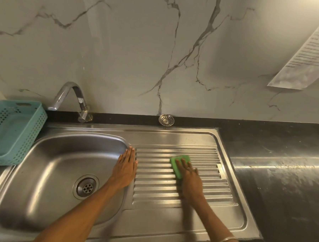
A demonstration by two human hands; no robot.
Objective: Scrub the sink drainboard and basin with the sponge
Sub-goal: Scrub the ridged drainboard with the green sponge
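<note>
A stainless steel sink fills the counter, with the basin (pixel 47 172) on the left and the ribbed drainboard (pixel 212 190) on the right. A green sponge (pixel 177 163) lies flat on the drainboard ribs, and my right hand (pixel 190 178) presses down on it with the fingers spread over its top. My left hand (pixel 125 167) rests flat, palm down, on the ridge between basin and drainboard, holding nothing. The basin's round drain (pixel 86 187) sits at its bottom, uncovered.
A chrome tap (pixel 71 99) stands behind the basin, its spout turned left. A teal perforated basket (pixel 12 131) sits at the sink's left. A loose metal strainer (pixel 166 119) lies on the back ledge. Dark wet counter (pixel 281 173) extends right; a paper sheet (pixel 310 53) hangs on the marble wall.
</note>
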